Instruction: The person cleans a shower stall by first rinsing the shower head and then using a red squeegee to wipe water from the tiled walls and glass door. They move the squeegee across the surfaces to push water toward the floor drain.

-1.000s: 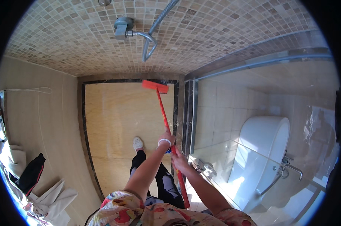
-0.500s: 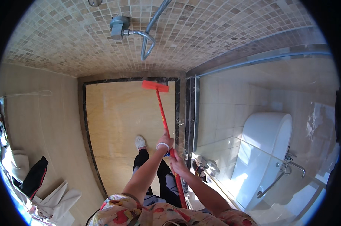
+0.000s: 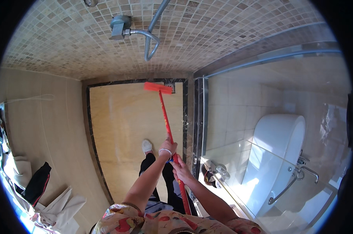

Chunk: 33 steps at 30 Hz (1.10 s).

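Observation:
A red broom with a long handle slants across the middle of the view. Its wide, flat head rests near the far edge of the beige floor; whether bristles or a blade lie under it I cannot make out. My left hand is closed around the handle, farther along it and with a white bracelet at the wrist. Closer to my body, my right hand also wraps the handle. The handle's near end runs down beside my right leg.
A dark stone border frames the floor, with a small drain by the broom head. A shower hose hangs on the mosaic wall. To the right, a glass partition fronts a white bathtub. Clothes hang at left; my shoe stands ahead.
The broom head has shifted slightly to the left, letting more of the drain show. Both hands have moved a little left with the handle, keeping their grip.

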Each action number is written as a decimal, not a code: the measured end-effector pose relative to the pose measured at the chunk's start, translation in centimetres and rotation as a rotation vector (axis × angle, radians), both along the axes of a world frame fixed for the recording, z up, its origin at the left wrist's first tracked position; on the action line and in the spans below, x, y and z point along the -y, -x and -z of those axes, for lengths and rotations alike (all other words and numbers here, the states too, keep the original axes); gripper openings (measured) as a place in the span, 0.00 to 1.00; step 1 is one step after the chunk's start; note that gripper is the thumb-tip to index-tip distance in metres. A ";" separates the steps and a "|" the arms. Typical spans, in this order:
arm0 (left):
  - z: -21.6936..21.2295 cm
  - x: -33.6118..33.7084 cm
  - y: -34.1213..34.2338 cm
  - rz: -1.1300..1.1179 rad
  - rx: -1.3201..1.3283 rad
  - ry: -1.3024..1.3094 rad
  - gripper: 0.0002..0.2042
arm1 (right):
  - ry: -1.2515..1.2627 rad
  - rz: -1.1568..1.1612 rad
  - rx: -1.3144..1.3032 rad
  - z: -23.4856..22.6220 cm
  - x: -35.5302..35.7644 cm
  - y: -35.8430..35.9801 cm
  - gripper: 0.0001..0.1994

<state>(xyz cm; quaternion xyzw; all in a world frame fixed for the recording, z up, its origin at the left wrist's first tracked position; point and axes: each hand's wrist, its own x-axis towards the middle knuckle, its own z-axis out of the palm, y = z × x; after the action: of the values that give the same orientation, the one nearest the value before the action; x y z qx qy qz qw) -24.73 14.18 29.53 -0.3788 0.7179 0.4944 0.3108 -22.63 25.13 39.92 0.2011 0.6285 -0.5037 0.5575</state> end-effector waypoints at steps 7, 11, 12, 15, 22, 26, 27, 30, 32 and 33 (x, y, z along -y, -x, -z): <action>0.5 -1.1 5.3 0.018 0.052 0.092 0.31 | -0.001 -0.050 -0.108 3.1 -2.0 4.0 0.22; 1.1 -1.8 1.1 0.012 0.028 0.017 0.33 | -0.074 -0.007 -0.015 -0.1 -1.1 0.9 0.23; 1.0 -1.4 0.5 0.002 0.017 0.032 0.33 | -0.025 0.032 0.018 0.1 -1.1 0.4 0.23; 0.5 -0.5 2.0 -0.033 -0.003 0.030 0.32 | 0.034 0.084 0.032 1.1 -0.4 1.6 0.23; 1.4 -1.4 3.1 0.021 0.010 0.056 0.34 | -0.107 0.001 -0.036 2.3 -1.5 2.0 0.20; 0.8 -0.9 0.2 0.005 -0.015 0.018 0.35 | 0.036 0.079 0.058 0.6 -0.6 -0.5 0.23; 0.6 -0.5 0.7 -0.014 -0.009 0.008 0.35 | 0.033 0.086 0.057 0.5 -0.4 0.2 0.23; 0.7 -0.4 3.7 -0.021 0.027 0.028 0.33 | 0.040 0.041 -0.015 2.0 -0.7 3.4 0.23; 0.8 -1.2 5.1 0.026 0.061 0.079 0.34 | -0.007 0.038 -0.041 3.0 -1.9 3.5 0.22; 0.9 -1.3 4.7 0.036 0.067 0.058 0.35 | -0.019 0.051 -0.043 3.0 -2.2 3.1 0.22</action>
<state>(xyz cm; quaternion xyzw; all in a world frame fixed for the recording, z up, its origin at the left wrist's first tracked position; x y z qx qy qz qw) -29.43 15.47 28.65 -0.3908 0.7279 0.4549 0.3324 -25.78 27.28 36.93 0.2116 0.6397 -0.5159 0.5290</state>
